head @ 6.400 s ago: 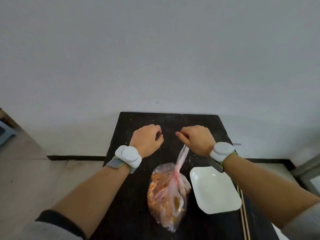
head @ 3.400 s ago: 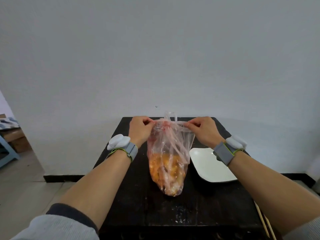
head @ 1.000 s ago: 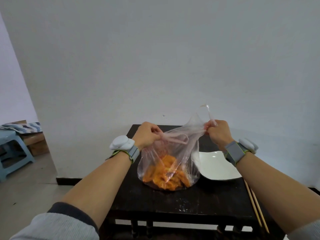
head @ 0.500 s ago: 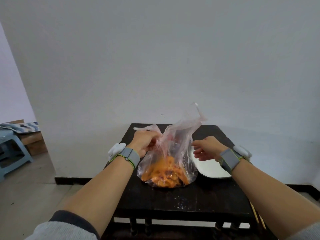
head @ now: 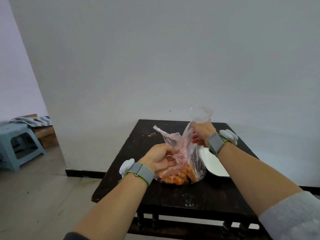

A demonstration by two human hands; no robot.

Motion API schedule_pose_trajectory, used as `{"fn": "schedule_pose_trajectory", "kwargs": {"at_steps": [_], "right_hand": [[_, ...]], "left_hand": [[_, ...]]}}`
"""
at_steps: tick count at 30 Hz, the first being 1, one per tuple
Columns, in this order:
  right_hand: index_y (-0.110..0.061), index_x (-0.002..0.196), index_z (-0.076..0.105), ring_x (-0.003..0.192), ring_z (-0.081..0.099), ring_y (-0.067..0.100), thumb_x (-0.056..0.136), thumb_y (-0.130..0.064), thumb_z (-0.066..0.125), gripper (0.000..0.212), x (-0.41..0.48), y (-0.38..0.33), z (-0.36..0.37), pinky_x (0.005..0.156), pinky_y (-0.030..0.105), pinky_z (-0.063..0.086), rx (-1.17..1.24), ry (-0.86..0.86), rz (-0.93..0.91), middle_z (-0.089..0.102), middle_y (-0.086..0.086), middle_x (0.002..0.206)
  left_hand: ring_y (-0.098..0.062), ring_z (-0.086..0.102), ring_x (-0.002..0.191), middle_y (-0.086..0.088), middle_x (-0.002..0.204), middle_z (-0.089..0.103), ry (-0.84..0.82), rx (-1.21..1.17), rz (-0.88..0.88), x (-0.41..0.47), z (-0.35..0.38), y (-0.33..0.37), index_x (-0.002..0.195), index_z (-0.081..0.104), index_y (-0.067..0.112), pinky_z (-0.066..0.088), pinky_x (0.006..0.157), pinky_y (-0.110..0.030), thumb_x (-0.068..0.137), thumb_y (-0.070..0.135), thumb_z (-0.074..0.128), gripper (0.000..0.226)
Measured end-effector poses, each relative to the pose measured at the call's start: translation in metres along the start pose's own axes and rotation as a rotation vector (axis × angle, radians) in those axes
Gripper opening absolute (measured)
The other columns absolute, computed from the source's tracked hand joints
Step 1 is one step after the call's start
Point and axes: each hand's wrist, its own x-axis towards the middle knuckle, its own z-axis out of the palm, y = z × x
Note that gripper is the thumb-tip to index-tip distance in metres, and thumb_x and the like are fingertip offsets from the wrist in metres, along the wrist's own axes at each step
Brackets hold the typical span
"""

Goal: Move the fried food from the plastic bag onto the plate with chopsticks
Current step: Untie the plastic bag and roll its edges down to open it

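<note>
So that the orange fried food (head: 180, 177) can be reached, the left hand (head: 159, 161) and right hand (head: 201, 133) pinch the clear plastic bag (head: 200, 116), seemingly spreading its mouth between them.

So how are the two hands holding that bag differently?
The right hand grips the plastic bag high up, by its top edge; the left hand holds it lower, beside the fried food. The right hand reaches farther over the table; the left hand is nearer. Both wear grey wristbands.

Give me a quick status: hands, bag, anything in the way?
Left hand grips bag at near side, right hand at top edge. Fried food all inside. Plate alongside, no food showing. Chopsticks not in view.
</note>
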Motion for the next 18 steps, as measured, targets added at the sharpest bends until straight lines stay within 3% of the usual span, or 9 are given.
{"fn": "schedule_pose_trajectory", "kwargs": {"at_steps": [2,5,8,9,13,15,18], "right_hand": [[-0.01,0.076,0.052,0.046,0.059,0.021,0.09,-0.012,0.05,0.014,0.004,0.003,0.001,0.045,0.022,0.049,0.129,0.026,-0.004,0.058,0.011,0.066],[-0.004,0.075,0.055,0.053,0.064,0.028,0.091,0.001,0.042,0.021,0.002,0.011,-0.002,0.052,0.037,0.059,0.435,0.062,0.038,0.064,0.016,0.063],[-0.002,0.084,0.056,0.063,0.066,0.03,0.093,0.001,0.032,0.026,-0.002,0.018,-0.006,0.075,0.053,0.055,0.714,0.046,0.116,0.066,0.017,0.073],[-0.006,0.087,0.054,0.063,0.064,0.029,0.094,0.002,0.031,0.026,-0.003,0.02,-0.007,0.073,0.054,0.054,0.769,0.062,0.133,0.063,0.016,0.075],[-0.009,0.085,0.052,0.036,0.046,0.015,0.095,0.0,0.03,0.025,-0.011,0.024,-0.015,0.038,0.024,0.048,0.937,0.077,0.17,0.054,0.011,0.062],[-0.012,0.074,0.044,0.026,0.04,0.012,0.099,-0.006,0.032,0.028,-0.014,0.03,-0.022,0.032,0.015,0.039,1.087,0.029,0.187,0.049,0.004,0.046],[-0.018,0.064,0.034,0.02,0.031,0.009,0.097,-0.006,0.034,0.034,-0.013,0.046,-0.034,0.03,0.008,0.028,1.12,0.039,0.232,0.037,-0.003,0.031]], "left_hand": [[-0.035,0.063,0.086,-0.023,0.092,0.062,-0.022,-0.169,-0.051,0.0,-0.004,-0.005,0.095,0.057,-0.005,0.051,0.085,-0.054,0.086,-0.014,0.034,0.025],[-0.04,0.06,0.09,-0.029,0.096,0.061,-0.002,-0.421,-0.06,0.006,-0.01,-0.006,0.09,0.056,-0.009,0.046,0.089,-0.053,0.089,-0.011,0.024,0.032],[-0.042,0.058,0.092,-0.031,0.084,0.065,0.047,-0.622,-0.015,0.016,-0.014,-0.002,0.081,0.054,-0.008,0.044,0.088,-0.053,0.091,-0.008,0.026,0.03],[-0.041,0.058,0.088,-0.029,0.076,0.067,0.051,-0.663,0.017,0.019,-0.015,-0.001,0.082,0.053,-0.009,0.045,0.084,-0.053,0.09,-0.008,0.025,0.029],[-0.032,0.058,0.072,-0.019,0.073,0.055,-0.043,-0.78,0.175,0.021,-0.02,0.004,0.092,0.051,0.0,0.05,0.074,-0.054,0.082,-0.001,0.031,0.023],[-0.023,0.051,0.061,-0.011,0.065,0.049,-0.03,-0.824,0.242,0.023,-0.026,0.005,0.084,0.05,0.006,0.056,0.065,-0.042,0.088,0.008,0.036,0.014],[-0.015,0.041,0.05,-0.003,0.059,0.042,0.069,-0.848,0.238,0.029,-0.037,0.004,0.072,0.044,0.012,0.049,0.053,-0.023,0.087,0.005,0.034,0.019]]}}
